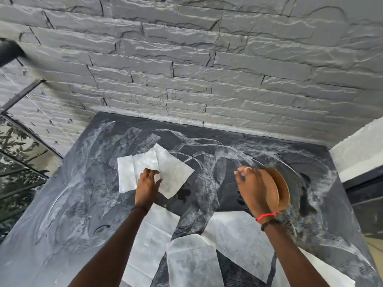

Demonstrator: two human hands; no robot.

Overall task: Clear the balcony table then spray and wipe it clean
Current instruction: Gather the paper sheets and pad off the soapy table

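The dark balcony table (78, 208) is smeared with white streaks and swirls. My left hand (147, 184) presses on a white paper wipe (174, 175) lying near the table's middle, fingers bent onto it. My right hand (253, 188) is right of centre and holds a round brown wooden object (279, 188) just over the tabletop; the object is blurred. Three more white paper sheets (238, 241) lie flat on the table's near part, between and under my forearms.
A grey stone-brick wall (196, 69) runs along the table's far edge. A glass railing (18, 162) with foliage behind it borders the left side. A white wall ledge (360, 150) stands at the right.
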